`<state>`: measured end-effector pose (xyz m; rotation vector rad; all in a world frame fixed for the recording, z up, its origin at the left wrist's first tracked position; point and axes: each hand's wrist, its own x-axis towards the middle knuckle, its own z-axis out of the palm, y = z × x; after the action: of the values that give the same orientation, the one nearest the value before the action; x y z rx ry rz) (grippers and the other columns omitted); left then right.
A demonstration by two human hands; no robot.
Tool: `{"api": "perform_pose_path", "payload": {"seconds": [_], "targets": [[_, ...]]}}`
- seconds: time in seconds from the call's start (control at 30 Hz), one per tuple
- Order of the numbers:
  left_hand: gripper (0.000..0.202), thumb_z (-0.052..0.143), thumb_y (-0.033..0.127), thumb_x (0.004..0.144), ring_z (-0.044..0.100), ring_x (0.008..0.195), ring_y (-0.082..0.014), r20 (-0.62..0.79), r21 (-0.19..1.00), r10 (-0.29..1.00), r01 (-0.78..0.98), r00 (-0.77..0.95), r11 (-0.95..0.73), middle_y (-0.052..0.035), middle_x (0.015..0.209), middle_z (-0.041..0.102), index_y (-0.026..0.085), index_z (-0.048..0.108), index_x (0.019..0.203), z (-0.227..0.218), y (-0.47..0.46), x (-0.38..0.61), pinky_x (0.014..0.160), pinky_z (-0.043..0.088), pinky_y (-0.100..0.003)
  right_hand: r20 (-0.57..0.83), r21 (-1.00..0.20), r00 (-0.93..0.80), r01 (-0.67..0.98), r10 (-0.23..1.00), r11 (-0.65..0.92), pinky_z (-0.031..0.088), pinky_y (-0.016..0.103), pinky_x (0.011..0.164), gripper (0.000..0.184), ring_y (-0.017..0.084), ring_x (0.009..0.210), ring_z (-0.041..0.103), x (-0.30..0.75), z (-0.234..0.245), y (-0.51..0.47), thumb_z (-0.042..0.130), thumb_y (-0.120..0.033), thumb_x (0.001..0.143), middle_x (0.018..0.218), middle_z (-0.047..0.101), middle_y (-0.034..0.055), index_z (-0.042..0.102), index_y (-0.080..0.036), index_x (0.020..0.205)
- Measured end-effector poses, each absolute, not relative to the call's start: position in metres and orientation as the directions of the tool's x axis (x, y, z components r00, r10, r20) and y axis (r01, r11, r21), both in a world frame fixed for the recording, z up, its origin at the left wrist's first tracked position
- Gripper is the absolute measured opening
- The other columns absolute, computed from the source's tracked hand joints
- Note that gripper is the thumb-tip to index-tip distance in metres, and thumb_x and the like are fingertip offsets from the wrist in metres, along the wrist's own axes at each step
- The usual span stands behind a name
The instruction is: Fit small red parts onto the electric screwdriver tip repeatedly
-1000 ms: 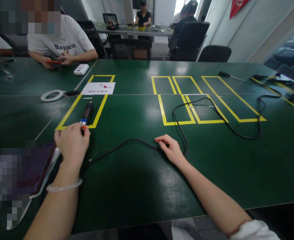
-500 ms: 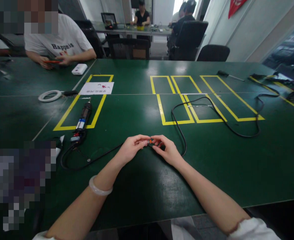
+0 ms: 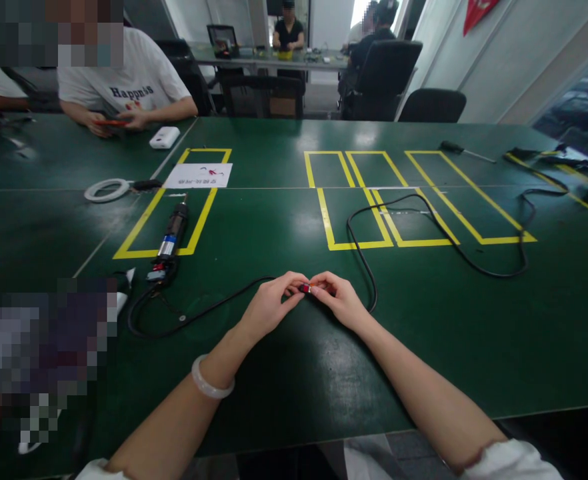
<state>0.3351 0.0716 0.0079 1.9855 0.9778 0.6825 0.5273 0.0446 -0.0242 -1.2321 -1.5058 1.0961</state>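
My left hand [image 3: 270,304] and my right hand [image 3: 340,300] meet at the middle of the green table [image 3: 284,373], fingertips pinched together on a small red and black connector [image 3: 305,288]. A thin black cable [image 3: 209,308] runs from under my left hand leftward in a loop to a black cylindrical tool [image 3: 173,230] with a silver band, which lies in a yellow taped box [image 3: 139,230]. Another black cable [image 3: 364,260] curves from my right hand up and to the right across the table.
Several yellow taped rectangles [image 3: 374,200] mark the table's right half. A white paper [image 3: 199,175], a white tape ring [image 3: 100,191] and a white box [image 3: 164,137] lie at the far left. A person in a white shirt [image 3: 124,87] sits opposite. A screwdriver [image 3: 461,152] lies far right.
My left hand left the tool end in the taped box and came right to meet my right hand. Both hands now pinch the small connector, held slightly higher than half a second ago.
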Motion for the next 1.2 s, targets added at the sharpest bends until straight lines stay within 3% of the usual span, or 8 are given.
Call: {"api": "perform_pose_path", "payload": {"seconds": [0.17, 0.33, 0.57, 0.83, 0.93, 1.0, 1.1, 1.2], "targets": [[0.018, 0.054, 0.027, 0.090, 0.066, 0.091, -0.0152, 0.130, 0.849, 0.839, 0.378, 0.529, -0.369, -0.0027, 0.098, 0.070, 0.019, 0.063, 0.104, 0.009, 0.070, 0.335, 0.085, 0.051, -0.029, 0.070, -0.981, -0.141, 0.170, 0.988, 0.094, 0.047, 0.026, 0.065, 0.019, 0.014, 0.071, 0.060, 0.527, -0.024, 0.043, 0.057, -0.034, 0.090, 0.080, 0.066, 0.0022, 0.065, -0.018, 0.095], [0.024, 0.058, 0.034, 0.089, 0.068, 0.090, -0.0167, 0.059, 0.911, 0.872, 0.331, 0.486, -0.246, -0.0048, 0.096, 0.072, 0.017, 0.065, 0.104, 0.003, 0.073, 0.335, 0.082, 0.052, -0.029, 0.220, -0.938, -0.158, 0.237, 0.963, 0.253, 0.048, 0.026, 0.065, 0.033, 0.013, 0.071, 0.059, 0.525, -0.025, 0.040, 0.066, -0.024, 0.084, 0.089, 0.064, 0.0017, 0.053, -0.021, 0.113], [0.029, 0.063, 0.039, 0.086, 0.067, 0.079, -0.0153, -0.035, 0.962, 0.866, 0.252, 0.500, -0.107, -0.0064, 0.091, 0.071, 0.013, 0.066, 0.099, 0.002, 0.072, 0.336, 0.075, 0.051, -0.028, 0.371, -0.769, -0.196, 0.484, 0.908, 0.418, 0.048, 0.027, 0.070, 0.011, 0.015, 0.075, 0.059, 0.526, -0.024, 0.036, 0.060, -0.023, 0.090, 0.086, 0.062, 0.0029, 0.059, -0.020, 0.100], [0.034, 0.053, 0.045, 0.090, 0.066, 0.085, -0.0163, -0.024, 0.919, 0.861, 0.350, 0.508, -0.182, -0.0054, 0.095, 0.071, 0.017, 0.065, 0.106, 0.005, 0.080, 0.327, 0.079, 0.051, -0.030, 0.311, -0.799, -0.157, 0.491, 0.937, 0.348, 0.046, 0.027, 0.067, 0.011, 0.015, 0.072, 0.059, 0.528, -0.021, 0.038, 0.062, -0.026, 0.089, 0.082, 0.063, 0.0018, 0.061, -0.020, 0.098], [0.036, 0.052, 0.044, 0.091, 0.064, 0.098, -0.0197, 0.102, 0.774, 0.927, 0.557, 0.360, -0.301, -0.0073, 0.107, 0.068, 0.018, 0.062, 0.114, 0.012, 0.098, 0.298, 0.089, 0.050, -0.035, 0.291, -0.825, -0.132, 0.467, 0.948, 0.318, 0.046, 0.026, 0.067, 0.011, 0.014, 0.071, 0.058, 0.530, -0.020, 0.039, 0.063, -0.025, 0.088, 0.081, 0.063, 0.0012, 0.061, -0.019, 0.097], [0.040, 0.055, 0.041, 0.089, 0.055, 0.116, -0.0258, 0.252, 0.530, 0.947, 0.791, 0.197, -0.306, -0.0107, 0.126, 0.059, 0.018, 0.059, 0.122, 0.016, 0.113, 0.265, 0.100, 0.044, -0.044, 0.283, -0.842, -0.125, 0.443, 0.951, 0.308, 0.046, 0.026, 0.067, 0.011, 0.014, 0.070, 0.058, 0.530, -0.019, 0.039, 0.063, -0.025, 0.088, 0.079, 0.063, 0.0007, 0.061, -0.019, 0.097], [0.060, 0.061, 0.034, 0.084, 0.041, 0.131, -0.0377, 0.383, 0.255, 0.920, 0.967, -0.081, -0.021, -0.0162, 0.145, 0.042, 0.013, 0.045, 0.137, 0.016, 0.129, 0.210, 0.105, 0.036, -0.056, 0.266, -0.856, -0.123, 0.427, 0.956, 0.293, 0.045, 0.026, 0.066, 0.011, 0.014, 0.070, 0.057, 0.528, -0.018, 0.039, 0.064, -0.025, 0.088, 0.078, 0.062, 0.0004, 0.061, -0.019, 0.096], [0.068, 0.061, 0.036, 0.082, 0.041, 0.129, -0.0432, 0.320, 0.195, 0.921, 0.967, -0.220, 0.163, -0.0201, 0.145, 0.038, 0.009, 0.037, 0.140, 0.007, 0.137, 0.167, 0.098, 0.039, -0.058, 0.247, -0.866, -0.127, 0.416, 0.961, 0.277, 0.045, 0.026, 0.066, 0.011, 0.014, 0.070, 0.057, 0.527, -0.019, 0.039, 0.064, -0.025, 0.087, 0.078, 0.062, 0.0004, 0.061, -0.019, 0.096]]}}
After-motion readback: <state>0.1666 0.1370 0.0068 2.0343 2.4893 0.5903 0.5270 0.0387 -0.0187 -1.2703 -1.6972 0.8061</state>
